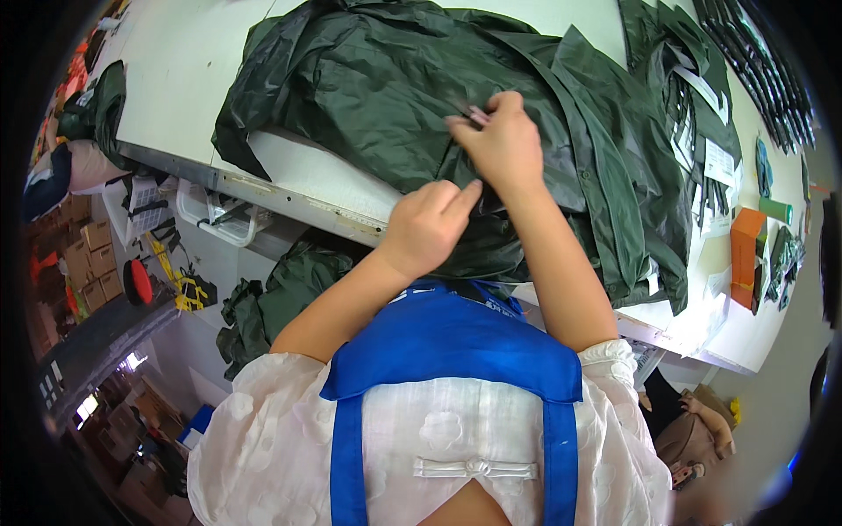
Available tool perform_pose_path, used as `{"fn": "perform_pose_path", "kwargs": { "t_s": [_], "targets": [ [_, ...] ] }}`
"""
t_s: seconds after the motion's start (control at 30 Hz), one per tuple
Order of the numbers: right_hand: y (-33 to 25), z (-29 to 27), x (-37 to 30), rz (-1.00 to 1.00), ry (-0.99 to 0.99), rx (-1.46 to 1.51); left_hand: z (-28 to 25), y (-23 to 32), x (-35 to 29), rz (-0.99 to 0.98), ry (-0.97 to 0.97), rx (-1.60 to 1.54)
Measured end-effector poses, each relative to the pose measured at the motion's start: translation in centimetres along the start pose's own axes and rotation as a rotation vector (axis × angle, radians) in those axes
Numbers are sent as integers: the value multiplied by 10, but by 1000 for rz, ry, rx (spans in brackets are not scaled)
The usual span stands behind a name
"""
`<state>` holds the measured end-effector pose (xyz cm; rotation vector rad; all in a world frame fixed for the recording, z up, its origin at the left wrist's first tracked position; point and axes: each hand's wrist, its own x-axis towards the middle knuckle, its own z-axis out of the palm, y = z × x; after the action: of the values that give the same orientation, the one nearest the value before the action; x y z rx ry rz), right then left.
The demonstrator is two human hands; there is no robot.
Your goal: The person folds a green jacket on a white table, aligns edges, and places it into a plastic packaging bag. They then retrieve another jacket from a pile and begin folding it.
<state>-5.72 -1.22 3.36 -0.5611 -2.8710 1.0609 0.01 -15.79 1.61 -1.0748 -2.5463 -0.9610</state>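
A dark green, slightly shiny coat (377, 83) with a buttoned front strip lies crumpled across the white table, its near part hanging over the edge. My left hand (428, 226) is closed at the coat's near side, fingers pinching the fabric there. Just up and to the right, my right hand (507, 145) is above the coat with thumb and fingers drawn together. A small pale pinkish thing (479, 115) shows at its fingertips, too blurred to name.
The white table (175, 83) has a metal front edge. At right lie strapped pieces with white labels (719, 164), an orange box (747, 254) and a green roll (776, 209). Below are a white basket (219, 215) and more green fabric (289, 285). Other people (79, 167) are at far left and lower right.
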Motion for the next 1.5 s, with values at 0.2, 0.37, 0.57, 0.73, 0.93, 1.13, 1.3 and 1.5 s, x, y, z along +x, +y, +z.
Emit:
{"fn": "perform_pose_path", "kwargs": {
  "t_s": [0.2, 0.37, 0.57, 0.73, 0.93, 1.13, 1.3, 1.5],
  "targets": [
    [53, -23, -11, 405, -156, 1287, 2, -14, -42, -229, 116, -460],
    [63, -27, -14, 460, -210, 1356, 21, -22, -55, -1421, 297, -1492],
    [72, -32, -2, 428, -140, 1278, 11, -24, -30, -1267, 390, -1741],
    [72, -34, 6, 418, -106, 1176, -4, -24, -34, -1151, 310, -1801],
    [52, -39, 1, 365, -135, 1268, -10, -21, -34, -1108, 352, -1741],
    [44, -28, 7, 262, -149, 1220, -12, -27, -47, -1032, 305, -1625],
    [35, -23, -11, -139, -493, 445, -15, -76, -89, -1144, 482, -573],
    [32, 3, -28, -195, -366, 175, -71, -172, -127, -867, 546, 549]
  ]
}}
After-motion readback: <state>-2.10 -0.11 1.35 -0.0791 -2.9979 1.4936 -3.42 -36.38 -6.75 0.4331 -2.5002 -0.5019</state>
